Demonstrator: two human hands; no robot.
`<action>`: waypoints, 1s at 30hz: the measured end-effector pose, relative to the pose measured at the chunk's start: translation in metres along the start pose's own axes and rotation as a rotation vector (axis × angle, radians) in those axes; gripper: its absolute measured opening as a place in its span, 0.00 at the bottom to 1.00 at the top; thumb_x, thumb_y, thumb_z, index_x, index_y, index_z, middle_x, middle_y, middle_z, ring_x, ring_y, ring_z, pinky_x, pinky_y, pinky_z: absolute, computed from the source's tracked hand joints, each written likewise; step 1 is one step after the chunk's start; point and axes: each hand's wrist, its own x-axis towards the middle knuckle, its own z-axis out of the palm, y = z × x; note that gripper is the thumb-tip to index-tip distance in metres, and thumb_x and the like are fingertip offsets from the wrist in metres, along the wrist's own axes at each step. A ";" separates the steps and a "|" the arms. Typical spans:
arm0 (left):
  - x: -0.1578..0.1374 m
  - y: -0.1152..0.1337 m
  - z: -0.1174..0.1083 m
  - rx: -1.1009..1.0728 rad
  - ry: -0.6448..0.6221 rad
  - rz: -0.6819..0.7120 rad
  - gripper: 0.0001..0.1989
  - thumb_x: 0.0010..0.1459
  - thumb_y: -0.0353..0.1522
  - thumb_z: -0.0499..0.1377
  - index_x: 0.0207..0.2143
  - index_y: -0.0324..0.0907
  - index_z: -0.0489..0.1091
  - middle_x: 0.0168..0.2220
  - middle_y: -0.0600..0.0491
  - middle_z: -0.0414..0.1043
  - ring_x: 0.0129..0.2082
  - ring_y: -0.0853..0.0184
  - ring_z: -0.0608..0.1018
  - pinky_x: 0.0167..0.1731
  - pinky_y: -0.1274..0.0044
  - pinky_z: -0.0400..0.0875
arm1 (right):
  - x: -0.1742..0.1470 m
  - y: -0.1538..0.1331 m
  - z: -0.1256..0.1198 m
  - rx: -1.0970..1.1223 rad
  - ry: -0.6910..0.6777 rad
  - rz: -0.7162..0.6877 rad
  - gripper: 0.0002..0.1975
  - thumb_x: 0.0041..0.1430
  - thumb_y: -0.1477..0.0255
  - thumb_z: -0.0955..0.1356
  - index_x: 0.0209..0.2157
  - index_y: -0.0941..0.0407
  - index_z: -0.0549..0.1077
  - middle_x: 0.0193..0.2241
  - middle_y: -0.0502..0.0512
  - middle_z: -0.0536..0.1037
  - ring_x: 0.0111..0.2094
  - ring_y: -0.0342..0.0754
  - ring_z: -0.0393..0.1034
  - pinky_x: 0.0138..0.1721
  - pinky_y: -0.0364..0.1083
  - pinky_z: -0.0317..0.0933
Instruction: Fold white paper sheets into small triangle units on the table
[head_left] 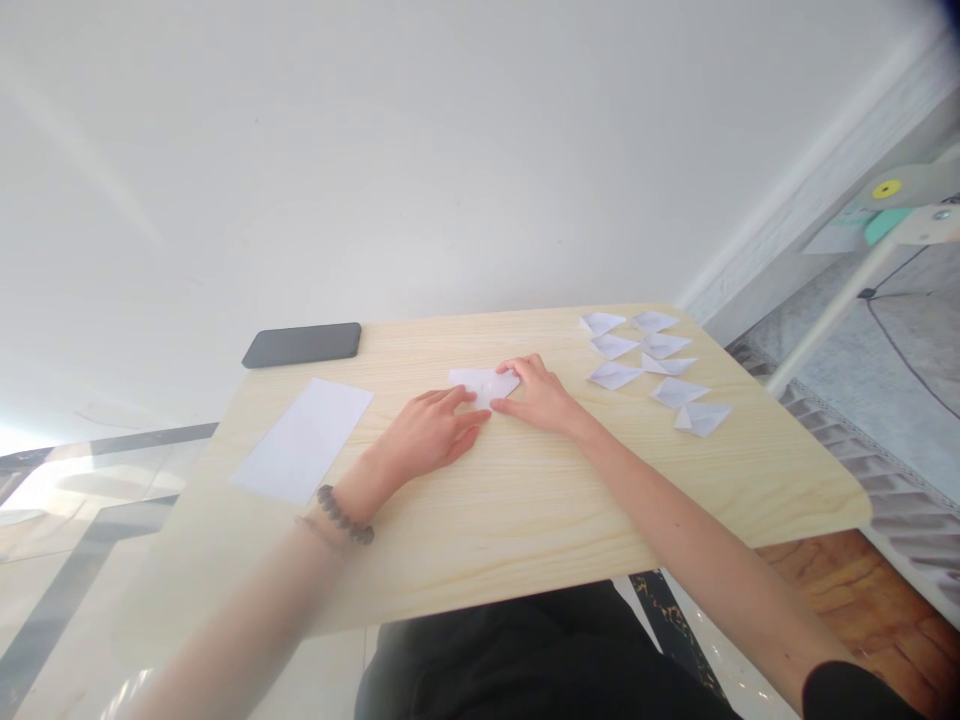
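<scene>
A small folded piece of white paper lies on the table between my two hands. My left hand, with a beaded bracelet at the wrist, rests its outstretched fingers on the paper's left and near edge. On the right side, my right hand grips the paper, thumb at the near edge and fingers at the far edge. The fingers hide part of the folds. Left of my left hand lies a flat white sheet of paper. Several folded white paper pieces sit in two columns at the right.
The light wooden table stands against a white wall. A dark phone lies at its back left corner. Beyond the right edge are a pale pole and a thin cable.
</scene>
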 end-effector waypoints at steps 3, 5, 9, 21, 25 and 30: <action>0.000 0.000 0.001 0.004 -0.001 -0.001 0.15 0.59 0.34 0.48 0.45 0.48 0.68 0.47 0.48 0.65 0.41 0.64 0.72 0.42 0.69 0.67 | 0.002 0.004 -0.003 0.067 -0.015 0.018 0.20 0.45 0.69 0.67 0.43 0.51 0.64 0.40 0.53 0.61 0.40 0.46 0.62 0.45 0.49 0.56; 0.001 0.000 0.001 0.006 0.005 0.000 0.15 0.59 0.34 0.48 0.45 0.48 0.68 0.47 0.48 0.65 0.42 0.64 0.72 0.42 0.70 0.67 | 0.004 0.007 -0.006 0.114 -0.009 0.017 0.20 0.46 0.73 0.66 0.44 0.51 0.64 0.39 0.53 0.61 0.36 0.44 0.62 0.42 0.47 0.58; 0.001 0.001 0.001 0.009 0.003 0.000 0.15 0.59 0.34 0.47 0.45 0.48 0.68 0.47 0.48 0.65 0.43 0.63 0.72 0.43 0.70 0.67 | 0.008 0.012 -0.009 0.177 0.013 0.030 0.22 0.45 0.80 0.63 0.45 0.52 0.65 0.39 0.53 0.60 0.24 0.37 0.57 0.35 0.44 0.59; -0.002 -0.003 0.006 -0.106 0.040 -0.025 0.15 0.59 0.34 0.47 0.45 0.49 0.69 0.46 0.49 0.65 0.45 0.62 0.69 0.44 0.69 0.65 | 0.009 0.018 0.000 0.110 0.109 0.044 0.18 0.53 0.76 0.59 0.45 0.53 0.67 0.37 0.54 0.63 0.28 0.41 0.63 0.38 0.46 0.60; -0.001 -0.010 0.008 -0.251 0.073 -0.033 0.15 0.59 0.33 0.47 0.44 0.48 0.69 0.43 0.48 0.64 0.44 0.64 0.67 0.46 0.69 0.63 | 0.002 0.011 0.007 -0.071 0.104 -0.038 0.20 0.53 0.62 0.62 0.48 0.53 0.66 0.44 0.57 0.62 0.41 0.49 0.64 0.46 0.51 0.57; 0.002 -0.018 0.014 -0.325 0.112 -0.132 0.15 0.59 0.34 0.47 0.44 0.45 0.68 0.44 0.49 0.63 0.46 0.63 0.64 0.48 0.69 0.60 | -0.001 0.007 0.010 -0.168 0.062 -0.097 0.21 0.51 0.58 0.64 0.46 0.50 0.66 0.45 0.55 0.63 0.45 0.50 0.62 0.48 0.53 0.53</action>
